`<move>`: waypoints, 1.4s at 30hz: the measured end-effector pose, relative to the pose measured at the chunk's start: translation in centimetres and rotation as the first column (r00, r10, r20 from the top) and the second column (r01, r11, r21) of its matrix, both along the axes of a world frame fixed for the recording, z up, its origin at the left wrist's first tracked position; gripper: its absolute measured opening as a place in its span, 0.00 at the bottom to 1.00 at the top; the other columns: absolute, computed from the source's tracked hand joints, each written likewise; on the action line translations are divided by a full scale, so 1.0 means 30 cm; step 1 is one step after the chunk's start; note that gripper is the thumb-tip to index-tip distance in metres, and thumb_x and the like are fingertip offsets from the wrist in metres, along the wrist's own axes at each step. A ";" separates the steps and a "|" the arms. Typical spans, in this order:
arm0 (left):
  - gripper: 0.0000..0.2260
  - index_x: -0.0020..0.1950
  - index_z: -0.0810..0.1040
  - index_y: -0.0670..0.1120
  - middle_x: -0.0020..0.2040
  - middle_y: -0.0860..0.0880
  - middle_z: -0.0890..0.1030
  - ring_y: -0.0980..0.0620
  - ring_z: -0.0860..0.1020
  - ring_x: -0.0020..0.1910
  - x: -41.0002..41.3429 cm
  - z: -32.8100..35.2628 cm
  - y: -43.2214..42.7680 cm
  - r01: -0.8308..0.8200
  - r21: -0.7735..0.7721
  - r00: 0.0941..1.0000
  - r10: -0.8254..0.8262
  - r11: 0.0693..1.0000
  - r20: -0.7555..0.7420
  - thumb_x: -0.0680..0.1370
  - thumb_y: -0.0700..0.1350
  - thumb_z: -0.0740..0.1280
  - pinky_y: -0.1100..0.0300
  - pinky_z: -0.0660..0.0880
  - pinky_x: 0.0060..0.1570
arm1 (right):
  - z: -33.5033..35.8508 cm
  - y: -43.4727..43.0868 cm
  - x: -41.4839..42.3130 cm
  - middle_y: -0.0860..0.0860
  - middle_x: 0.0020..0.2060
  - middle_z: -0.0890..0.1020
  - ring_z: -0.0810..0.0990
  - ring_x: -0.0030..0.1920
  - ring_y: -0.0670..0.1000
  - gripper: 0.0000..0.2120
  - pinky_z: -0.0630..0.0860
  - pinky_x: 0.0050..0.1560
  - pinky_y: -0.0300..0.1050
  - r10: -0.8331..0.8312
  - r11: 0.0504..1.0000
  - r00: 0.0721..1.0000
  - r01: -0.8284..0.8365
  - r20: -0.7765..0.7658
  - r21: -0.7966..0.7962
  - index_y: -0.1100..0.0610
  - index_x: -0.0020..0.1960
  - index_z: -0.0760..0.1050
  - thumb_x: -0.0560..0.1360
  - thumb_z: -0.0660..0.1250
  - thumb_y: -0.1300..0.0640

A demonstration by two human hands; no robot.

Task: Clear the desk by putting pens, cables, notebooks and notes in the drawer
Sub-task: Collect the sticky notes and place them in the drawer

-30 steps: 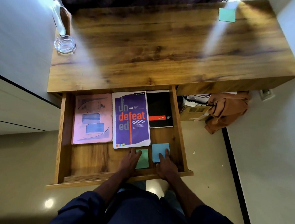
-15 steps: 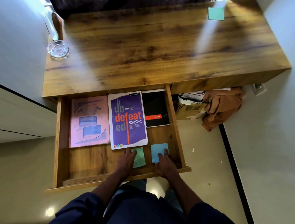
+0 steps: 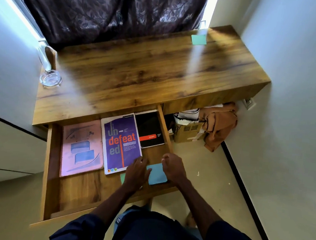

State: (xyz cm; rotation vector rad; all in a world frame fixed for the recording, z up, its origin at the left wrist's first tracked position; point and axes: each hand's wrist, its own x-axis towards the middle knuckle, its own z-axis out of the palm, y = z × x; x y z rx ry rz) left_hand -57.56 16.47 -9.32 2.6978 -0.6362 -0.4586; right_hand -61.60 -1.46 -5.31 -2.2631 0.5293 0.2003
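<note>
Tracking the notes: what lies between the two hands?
A blue note, flat in the drawer, as the head view shows.

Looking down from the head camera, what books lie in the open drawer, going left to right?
Pink notebook → purple notebook → black notebook.

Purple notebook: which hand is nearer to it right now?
Left. The left hand overlaps the purple notebook's lower right corner; the right hand is off to its right, by the blue note.
</note>
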 end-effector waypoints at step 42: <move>0.12 0.57 0.75 0.47 0.54 0.48 0.78 0.46 0.78 0.53 0.804 0.293 -1.390 -0.093 -0.146 0.981 0.116 0.985 0.158 0.75 0.46 0.71 0.51 0.79 0.48 | 0.252 -1.449 0.669 0.53 0.45 0.83 0.81 0.47 0.53 0.06 0.81 0.50 0.53 -0.012 0.998 0.995 0.017 0.095 -0.052 0.58 0.50 0.80 0.77 0.65 0.58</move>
